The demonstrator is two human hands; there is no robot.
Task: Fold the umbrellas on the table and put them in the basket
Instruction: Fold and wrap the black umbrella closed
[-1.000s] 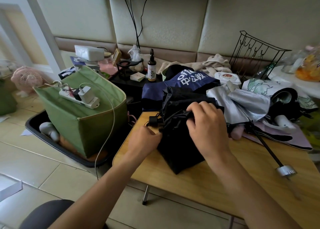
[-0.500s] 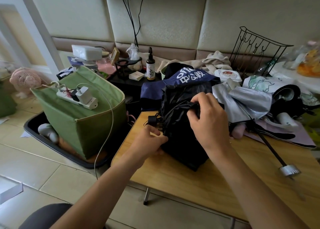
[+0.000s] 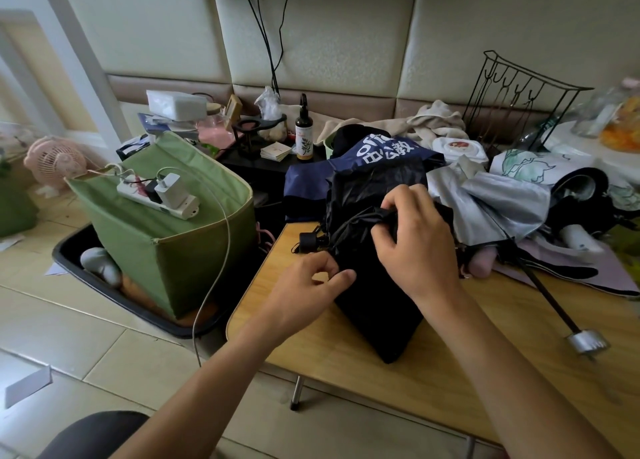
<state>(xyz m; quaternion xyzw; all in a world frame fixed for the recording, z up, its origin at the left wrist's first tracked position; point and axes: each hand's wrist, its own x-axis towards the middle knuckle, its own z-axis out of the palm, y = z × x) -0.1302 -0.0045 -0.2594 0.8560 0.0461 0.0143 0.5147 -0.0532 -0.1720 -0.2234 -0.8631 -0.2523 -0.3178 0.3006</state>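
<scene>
A black umbrella (image 3: 375, 306) lies collapsed on the wooden table (image 3: 346, 365), its canopy loose and its black end cap pointing left. My left hand (image 3: 304, 292) pinches the canopy's left edge near that cap. My right hand (image 3: 412, 240) grips a bunched fold of the same fabric higher up. Behind it lie a navy umbrella (image 3: 374, 153) with white lettering and a silver umbrella (image 3: 498, 205) whose dark shaft runs to a silver handle (image 3: 587, 341) at the right. The green fabric basket (image 3: 166, 247) stands on the floor to the left, open at the top.
A white power strip (image 3: 157, 195) with a charger rests across the basket's opening, its cable hanging down the front. The basket sits in a black tray (image 3: 114, 295). A bottle (image 3: 304, 136), a wire rack (image 3: 512, 101), cloths and more umbrellas crowd the back and right.
My right hand has pulled the bunched black fabric up and back. My left hand has shifted right along the canopy's edge. The black umbrella's canopy stands taller than before.
</scene>
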